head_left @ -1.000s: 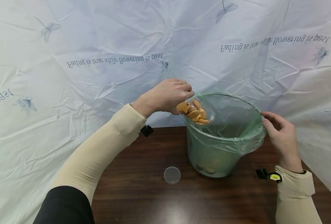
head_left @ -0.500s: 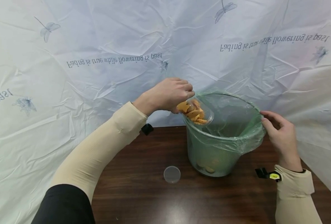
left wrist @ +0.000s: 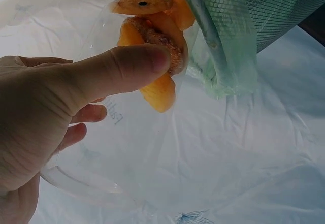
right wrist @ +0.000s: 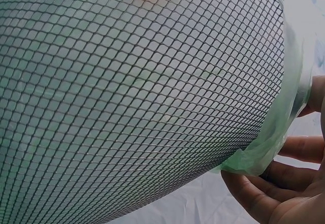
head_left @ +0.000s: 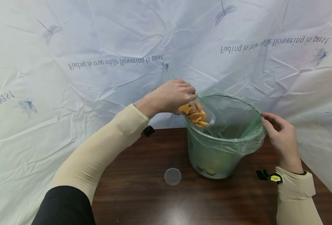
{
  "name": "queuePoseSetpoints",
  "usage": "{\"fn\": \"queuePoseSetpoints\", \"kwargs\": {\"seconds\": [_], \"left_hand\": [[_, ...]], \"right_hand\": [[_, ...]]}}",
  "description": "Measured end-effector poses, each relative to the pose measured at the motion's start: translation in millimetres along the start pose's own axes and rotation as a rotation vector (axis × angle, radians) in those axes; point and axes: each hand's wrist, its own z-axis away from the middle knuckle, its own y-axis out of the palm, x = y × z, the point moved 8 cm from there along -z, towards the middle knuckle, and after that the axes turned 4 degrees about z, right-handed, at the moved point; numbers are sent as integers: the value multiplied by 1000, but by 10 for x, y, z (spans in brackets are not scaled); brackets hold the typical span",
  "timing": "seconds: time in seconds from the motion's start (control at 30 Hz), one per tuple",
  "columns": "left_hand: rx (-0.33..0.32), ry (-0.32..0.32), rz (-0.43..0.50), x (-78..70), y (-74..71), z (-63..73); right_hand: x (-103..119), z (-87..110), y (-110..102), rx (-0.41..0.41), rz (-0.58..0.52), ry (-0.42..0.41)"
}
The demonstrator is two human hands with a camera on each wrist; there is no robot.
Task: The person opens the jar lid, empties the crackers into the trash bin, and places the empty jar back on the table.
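My left hand (head_left: 171, 97) grips a clear plastic container (head_left: 211, 118), tilted over the left part of the bin's rim. Several orange food pieces (head_left: 195, 116) lie inside it; their exact kind is hard to tell. The left wrist view has the thumb (left wrist: 127, 66) pressed along the container's wall, across the pieces. The mesh bin (head_left: 213, 156) stands on the table, lined with a thin green plastic bag (head_left: 251, 145) folded over the rim. On the bin's right side, my right hand (head_left: 284, 134) pinches the bag-covered rim between thumb and fingers.
A round clear lid (head_left: 172, 176) lies on the dark wooden table (head_left: 143, 197), left of the bin's base. Pale blurred items (head_left: 210, 171) show through the bin's lower wall. A white printed sheet (head_left: 112, 34) hangs behind and along both sides.
The left hand and container have shifted very slightly rightward. The orange pieces stay in the container, and the right hand keeps its hold on the rim.
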Motion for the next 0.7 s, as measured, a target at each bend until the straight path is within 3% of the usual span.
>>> {"fn": "queuePoseSetpoints", "kwargs": {"seconds": [0.7], "left_hand": [[-109,24,-19,-6,-9,1]], "right_hand": [[-1,6,3,-7,-11,-7]]}}
